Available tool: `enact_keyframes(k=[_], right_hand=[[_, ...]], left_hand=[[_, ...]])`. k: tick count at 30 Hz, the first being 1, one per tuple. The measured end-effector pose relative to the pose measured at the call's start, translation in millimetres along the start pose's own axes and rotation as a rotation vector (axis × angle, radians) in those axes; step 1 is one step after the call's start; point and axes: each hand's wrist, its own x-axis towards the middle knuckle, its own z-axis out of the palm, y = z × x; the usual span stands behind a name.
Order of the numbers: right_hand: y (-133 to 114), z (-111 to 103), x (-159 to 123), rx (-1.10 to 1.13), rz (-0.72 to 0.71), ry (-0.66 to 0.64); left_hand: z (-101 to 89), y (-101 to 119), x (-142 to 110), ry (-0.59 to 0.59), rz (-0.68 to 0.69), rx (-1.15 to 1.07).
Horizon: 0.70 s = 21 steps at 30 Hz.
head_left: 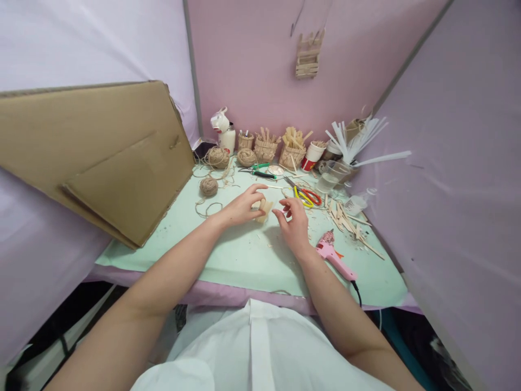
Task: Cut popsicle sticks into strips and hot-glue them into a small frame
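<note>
My left hand (241, 207) is closed on a small piece made of wooden sticks (263, 210), holding it just above the pale green table (244, 255). My right hand (293, 220) is beside it on the right, fingers curled, fingertips close to the wooden piece; whether they pinch anything is unclear. A pink glue gun (334, 254) lies just right of my right wrist.
Yellow-and-red scissors (306, 196) and green pliers (259, 170) lie beyond my hands. Twine balls (209, 186), small stick baskets (265, 147), cups and white strips line the back. Loose wooden sticks (350, 224) litter the right. A big cardboard sheet (97, 152) leans at left.
</note>
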Motion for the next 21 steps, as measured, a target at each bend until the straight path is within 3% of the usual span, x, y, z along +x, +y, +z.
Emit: enact_keyframes(k=[6, 21], right_hand=[[-4, 0, 17, 0.136, 0.020, -0.080], [-1, -3, 31, -0.096, -0.194, -0.184]], left_hand=[[0.5, -2, -1, -0.005, -0.008, -0.025], [-1.4, 0, 0, -0.038, -0.019, -0.043]])
